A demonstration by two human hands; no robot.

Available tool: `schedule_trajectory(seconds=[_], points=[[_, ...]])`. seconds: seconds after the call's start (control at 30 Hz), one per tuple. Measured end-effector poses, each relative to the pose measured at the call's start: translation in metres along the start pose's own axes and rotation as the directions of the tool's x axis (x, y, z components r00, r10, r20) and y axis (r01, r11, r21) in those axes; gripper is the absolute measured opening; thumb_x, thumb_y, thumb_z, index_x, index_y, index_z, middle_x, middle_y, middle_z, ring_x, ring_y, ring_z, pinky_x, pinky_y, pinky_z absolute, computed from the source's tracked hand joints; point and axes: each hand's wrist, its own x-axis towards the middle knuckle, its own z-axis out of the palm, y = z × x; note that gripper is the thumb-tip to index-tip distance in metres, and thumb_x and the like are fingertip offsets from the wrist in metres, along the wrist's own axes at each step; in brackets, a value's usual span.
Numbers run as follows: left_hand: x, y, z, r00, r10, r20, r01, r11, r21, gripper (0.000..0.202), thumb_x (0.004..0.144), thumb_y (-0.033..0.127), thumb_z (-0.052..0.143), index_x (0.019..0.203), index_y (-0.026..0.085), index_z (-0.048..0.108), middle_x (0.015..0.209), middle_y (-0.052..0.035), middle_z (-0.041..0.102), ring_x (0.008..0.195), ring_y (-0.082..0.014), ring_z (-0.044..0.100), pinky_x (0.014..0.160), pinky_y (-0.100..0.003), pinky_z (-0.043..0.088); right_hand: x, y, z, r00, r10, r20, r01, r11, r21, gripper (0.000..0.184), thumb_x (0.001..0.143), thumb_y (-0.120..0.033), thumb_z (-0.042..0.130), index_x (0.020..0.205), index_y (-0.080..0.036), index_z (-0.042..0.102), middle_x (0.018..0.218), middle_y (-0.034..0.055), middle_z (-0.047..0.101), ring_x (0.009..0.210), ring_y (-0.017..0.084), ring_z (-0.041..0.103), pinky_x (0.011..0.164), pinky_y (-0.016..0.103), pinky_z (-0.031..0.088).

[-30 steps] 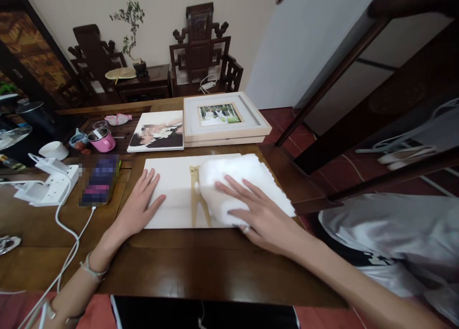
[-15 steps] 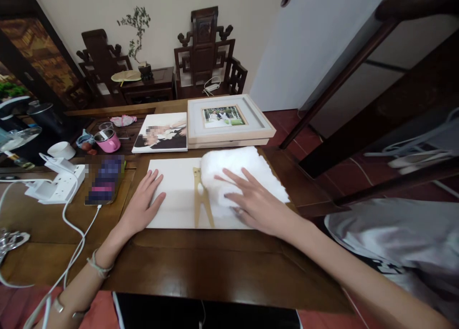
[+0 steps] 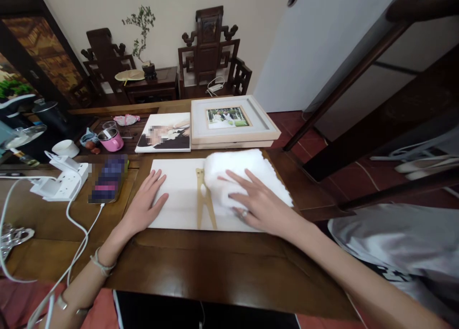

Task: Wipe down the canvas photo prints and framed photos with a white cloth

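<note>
A white board (image 3: 179, 195) lies flat on the wooden table (image 3: 201, 267), with a tan wooden stand piece (image 3: 205, 205) on its middle. My left hand (image 3: 143, 205) rests flat on the board's left end, fingers spread. My right hand (image 3: 256, 202) lies open, fingers stretched, pressing a fluffy white cloth (image 3: 244, 173) onto the board's right half.
Behind the board lie an unframed photo print (image 3: 165, 133) and a stack of light wooden picture frames (image 3: 233, 123). To the left are a phone (image 3: 107, 178) on a cable, a white power strip (image 3: 60, 180), a pink cup (image 3: 110, 140) and a white bowl (image 3: 65, 148). Carved dark chairs stand at the wall.
My right hand slid the white cloth away from me over the board's right half, then drew back slightly. My left hand stayed flat on the board.
</note>
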Motion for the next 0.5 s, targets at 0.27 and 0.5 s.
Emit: schedule_trajectory(seconds=[0.27,0.5], points=[[0.001,0.000,0.000,1.000,-0.021,-0.019,0.021,1.000,-0.012,0.050,0.094,0.041,0.042,0.141,0.023,0.040,0.154,-0.0074,0.032,0.145,-0.0231,0.019,0.117,-0.048,0.020,0.017,0.016,0.004,0.999,0.033,-0.029,-0.035,0.997,-0.067,0.023,0.084,-0.009,0.047,0.097,-0.015,0.065,0.138,0.0181,0.051,0.137,0.033,0.033,0.106,0.065,0.031],[0.001,-0.001,0.001,1.000,-0.007,-0.026,0.007,1.000,-0.016,0.052,0.094,0.042,0.042,0.140,0.018,0.042,0.153,-0.0106,0.033,0.145,-0.0239,0.019,0.117,-0.047,0.020,-0.042,-0.051,-0.007,1.000,-0.016,0.014,0.015,0.999,0.036,0.024,0.071,-0.003,0.048,0.078,-0.018,0.065,0.146,0.0131,0.042,0.141,0.033,0.022,0.109,0.067,0.022]])
